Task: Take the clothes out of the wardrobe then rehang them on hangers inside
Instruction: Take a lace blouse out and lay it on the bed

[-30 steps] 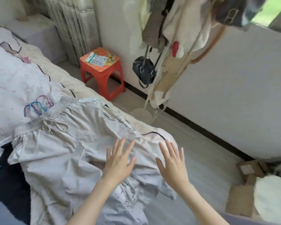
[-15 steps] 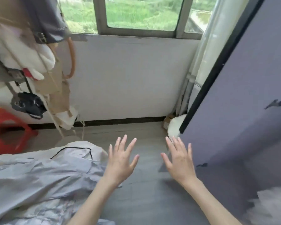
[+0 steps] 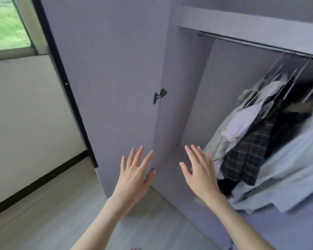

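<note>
Fingers: spread straight on both the left hand (image 3: 134, 175) and the right hand (image 3: 200, 173) — neither holds anything.
Clothes: bunched on hangers (image 3: 278, 73) at the right end of the rail (image 3: 251, 43), inside the open wardrobe (image 3: 193, 91).
Risk: pulling one plaid garment (image 3: 246, 156) could drag its neighbours off — they hang packed tight.
Door: the door (image 3: 107, 78) stands just beside the left hand and may get knocked.

Lilac wardrobe, mixed clothes at the right of the frame

The wardrobe door (image 3: 116, 69) is pale lilac with a black edge. On the silver rail (image 3: 251, 43) hang a dark plaid garment (image 3: 246, 156), a white top (image 3: 242, 123) and a pale blue shirt (image 3: 293, 159). Floor (image 3: 43, 213) pale grey wood-grain.
</note>
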Demonstrator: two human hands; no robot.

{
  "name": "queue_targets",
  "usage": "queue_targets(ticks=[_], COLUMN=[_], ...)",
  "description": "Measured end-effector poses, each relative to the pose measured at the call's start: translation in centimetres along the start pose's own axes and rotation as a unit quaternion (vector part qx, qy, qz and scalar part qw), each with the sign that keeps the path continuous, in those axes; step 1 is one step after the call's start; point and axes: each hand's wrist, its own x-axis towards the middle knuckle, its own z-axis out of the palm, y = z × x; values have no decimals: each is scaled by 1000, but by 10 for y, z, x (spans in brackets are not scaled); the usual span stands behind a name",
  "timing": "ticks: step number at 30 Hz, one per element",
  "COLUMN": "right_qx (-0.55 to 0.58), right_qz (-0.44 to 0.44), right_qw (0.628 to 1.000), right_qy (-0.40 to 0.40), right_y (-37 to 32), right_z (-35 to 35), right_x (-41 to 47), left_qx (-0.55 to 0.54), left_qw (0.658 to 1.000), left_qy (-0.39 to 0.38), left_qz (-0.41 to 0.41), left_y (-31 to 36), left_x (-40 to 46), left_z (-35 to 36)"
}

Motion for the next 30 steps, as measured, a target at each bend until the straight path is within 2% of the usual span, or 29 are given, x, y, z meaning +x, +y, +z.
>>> queue_targets(ticks=[7,12,19,21,23,26,30], right_qx=[-52,-51,-59,-95,-141,-193,-225], right_qz=[93,137,174,151,103,32,30], right_qw=[993,984,969,968,972,973,973], right_qy=[51,102,167,176,158,122,53], right_y=[67,91,140,159,179,205,240], right_z=[-18,-32,-67,-79,-95,-120,-131], right_x=[43,75,115,134,157,200,235], left_qx=[-30,-36,-109,-126,-162,-223,-254], left_qw=[992,986,964,959,957,953,946], left_qy=[-80,-68,-90,-91,-110,-88,-62], left_qz=[93,148,225,236,214,185,190], left_y=[20,29,88,108,123,150,190], left_x=[82,161,234,246,261,288,321], left_z=[46,49,59,63,72,77,74])
